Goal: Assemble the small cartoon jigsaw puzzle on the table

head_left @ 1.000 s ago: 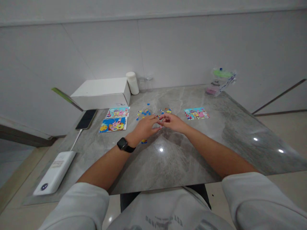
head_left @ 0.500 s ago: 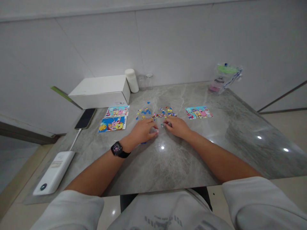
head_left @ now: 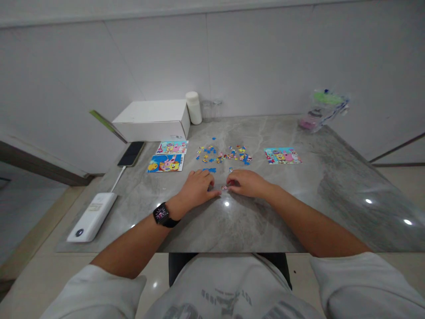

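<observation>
My left hand (head_left: 196, 187), with a black watch on its wrist, rests knuckles-up on the grey marble table (head_left: 299, 199), fingers curled toward the middle. My right hand (head_left: 246, 182) lies just right of it, fingertips pinched on a small puzzle piece (head_left: 224, 188) between the two hands. Several loose coloured puzzle pieces (head_left: 226, 154) are scattered just beyond my hands. Two cartoon picture cards (head_left: 168, 157) lie to the left and one cartoon card (head_left: 282, 155) to the right.
A white box (head_left: 154, 119), a white cylinder (head_left: 193, 107) and small clear jars (head_left: 210, 110) stand at the back. A phone (head_left: 131, 153) and a white power bank (head_left: 93, 215) joined by a cable lie at the left. A plastic bag (head_left: 323, 110) sits back right.
Both hands drew back from the scattered pieces toward me and came down onto the table. The view shifted so everything sits further right.
</observation>
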Demonstrator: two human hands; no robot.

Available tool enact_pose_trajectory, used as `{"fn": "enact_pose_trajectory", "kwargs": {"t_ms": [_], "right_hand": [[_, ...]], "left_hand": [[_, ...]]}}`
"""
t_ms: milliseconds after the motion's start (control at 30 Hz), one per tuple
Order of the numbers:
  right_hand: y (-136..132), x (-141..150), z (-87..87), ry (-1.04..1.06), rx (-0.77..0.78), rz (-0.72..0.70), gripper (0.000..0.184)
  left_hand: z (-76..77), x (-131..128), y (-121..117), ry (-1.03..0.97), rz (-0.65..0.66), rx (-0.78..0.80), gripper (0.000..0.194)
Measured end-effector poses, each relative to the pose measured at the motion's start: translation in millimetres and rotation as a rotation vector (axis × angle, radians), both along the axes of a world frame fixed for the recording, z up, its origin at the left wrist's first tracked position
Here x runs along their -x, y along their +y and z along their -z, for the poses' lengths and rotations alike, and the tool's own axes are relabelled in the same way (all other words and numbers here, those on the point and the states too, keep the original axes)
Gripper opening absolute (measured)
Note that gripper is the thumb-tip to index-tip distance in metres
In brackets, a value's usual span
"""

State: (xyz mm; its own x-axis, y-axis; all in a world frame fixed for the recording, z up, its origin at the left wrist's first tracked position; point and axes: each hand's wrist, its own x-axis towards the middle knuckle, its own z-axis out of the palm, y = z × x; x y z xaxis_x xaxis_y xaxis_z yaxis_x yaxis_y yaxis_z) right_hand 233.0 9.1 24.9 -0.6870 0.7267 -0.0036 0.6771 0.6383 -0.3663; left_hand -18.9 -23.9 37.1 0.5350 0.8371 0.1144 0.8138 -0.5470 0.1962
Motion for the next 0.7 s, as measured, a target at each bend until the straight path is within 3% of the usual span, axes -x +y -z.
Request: {"fn": "enact_pose_trajectory", "kwargs": {"t_ms": [233, 433, 567, 700], "right_hand": [[-9, 22, 8.8, 0.002, -0.002, -0.013, 0.018], [-6, 16, 9.6, 0.060, -0.026, 0.041, 0.026], [-5, 10, 8.6, 0.004, -0.047, 0.102, 0.020], [-7, 10, 6.4, -0.015, -0.023, 0.065, 0.013]], "left_hand": [[11.9, 38, 13, -0.282, -0.057, -0.101, 0.021], [19.0, 56, 23, -0.514, -0.102, -0.105, 0.017], [19.1, 58, 24, -0.545, -0.110, -0.093, 0.018], [21.1, 58, 25, -0.543, -0.103, -0.090, 0.019]]}}
